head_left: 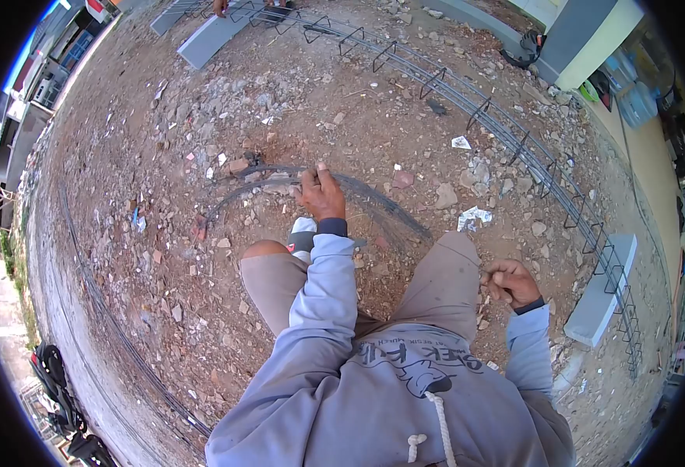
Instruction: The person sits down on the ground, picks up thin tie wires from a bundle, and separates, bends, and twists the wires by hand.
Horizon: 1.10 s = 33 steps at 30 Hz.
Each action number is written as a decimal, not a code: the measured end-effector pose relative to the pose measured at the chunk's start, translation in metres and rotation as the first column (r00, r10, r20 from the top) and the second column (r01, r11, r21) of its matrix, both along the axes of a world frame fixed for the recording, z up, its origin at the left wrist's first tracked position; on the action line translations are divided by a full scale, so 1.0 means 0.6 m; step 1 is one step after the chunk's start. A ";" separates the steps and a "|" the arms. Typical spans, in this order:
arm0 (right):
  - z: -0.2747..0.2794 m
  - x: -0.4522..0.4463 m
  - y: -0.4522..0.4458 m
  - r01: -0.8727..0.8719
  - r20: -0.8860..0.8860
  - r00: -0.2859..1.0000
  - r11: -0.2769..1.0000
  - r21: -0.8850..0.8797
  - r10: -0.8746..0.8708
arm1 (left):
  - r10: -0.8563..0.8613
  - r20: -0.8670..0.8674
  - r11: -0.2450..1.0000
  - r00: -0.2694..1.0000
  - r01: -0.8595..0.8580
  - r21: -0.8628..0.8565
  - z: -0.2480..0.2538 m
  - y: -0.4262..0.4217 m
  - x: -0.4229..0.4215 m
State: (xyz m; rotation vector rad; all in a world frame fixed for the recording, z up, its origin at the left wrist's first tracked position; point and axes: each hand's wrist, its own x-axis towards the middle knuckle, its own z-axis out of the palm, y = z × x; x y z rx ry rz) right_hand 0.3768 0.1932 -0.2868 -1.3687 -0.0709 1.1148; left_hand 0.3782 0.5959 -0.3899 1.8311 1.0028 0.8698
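- Grey hoodie (405, 389) is filling the space closest to us, its cord dangling.
- Both knees are bending up ahead of it, the left knee (274, 282) and right knee (442, 268) standing apart with dirt (405, 124) showing between.
- Left hand (323, 193) is stretching past the knees to the wires (385, 201); its fingers are bending, one pointing outward, and I can't tell whether they're pinching any strand.
- Those wires are lying in a loose arc on the dirt, ends fanning out on both sides of that hand.
- Right hand (511, 282) is hanging just outside the right knee, fingers curling in near the thumb; I can't tell if they're gripping something.
- Beyond, the cage (503, 136) is curving along the far and right edges, resting on a block (601, 296) at right; rubbly dirt is spreading between it and the wires.
- Rods (126, 345) are bordering the left side, well apart from the left hand.
- Another person's hand (219, 7) is showing at the top edge, by the far block (214, 37).
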 end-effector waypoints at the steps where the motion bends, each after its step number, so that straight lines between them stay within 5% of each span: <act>1: -0.007 0.009 -0.007 0.085 0.061 0.995 0.993 -0.087 -0.080 | -0.015 0.000 1.000 1.000 0.015 0.016 -0.001 -0.002 0.002; 2: -0.015 0.013 -0.010 0.176 0.128 0.979 0.970 -0.168 -0.155 | -0.014 0.002 0.999 1.000 0.013 0.034 -0.002 -0.007 0.005; 5: -0.080 0.010 -0.004 0.209 0.449 0.893 0.906 -0.367 -0.024 | 0.034 0.015 0.987 0.999 -0.036 0.159 0.009 -0.024 0.009; 10: -0.065 -0.011 0.008 -0.247 0.309 0.793 0.741 -0.625 0.525 | 0.125 0.049 0.898 0.991 -0.134 0.419 0.010 -0.014 -0.001; 13: -0.062 -0.013 -0.025 -0.400 0.009 0.902 0.843 -0.360 0.432 | 0.149 0.085 0.885 0.985 -0.171 0.433 0.010 -0.003 -0.008; 17: -0.054 -0.005 -0.054 0.132 -0.003 0.991 0.988 -0.077 -0.133 | 0.095 0.167 0.947 0.981 -0.141 0.289 -0.010 0.005 -0.006; 18: -0.050 0.001 -0.050 0.203 0.002 0.979 0.969 -0.139 -0.205 | 0.089 0.164 0.957 0.982 -0.130 0.260 -0.011 -0.001 -0.005; 21: -0.087 -0.001 -0.034 0.183 0.385 0.922 0.834 -0.521 0.039 | 0.055 0.148 0.954 0.988 -0.095 0.284 -0.007 -0.005 -0.005; 26: -0.071 -0.017 -0.021 -0.396 0.179 0.734 0.627 -0.670 0.655 | 0.093 0.125 0.931 0.988 -0.131 0.341 -0.003 0.003 -0.006; 29: -0.047 -0.018 -0.053 -0.477 -0.126 0.878 0.828 -0.293 0.461 | 0.133 0.182 0.944 0.974 -0.180 0.276 -0.015 0.022 -0.009; 31: -0.034 -0.020 -0.077 -0.165 -0.095 0.983 0.979 -0.117 0.154 | 0.128 0.226 0.966 0.966 -0.173 0.194 -0.012 0.023 -0.008; 33: -0.033 -0.025 -0.097 0.275 -0.028 0.961 0.960 0.047 -0.274 | 0.128 0.211 0.974 0.969 -0.163 0.158 -0.015 0.021 -0.007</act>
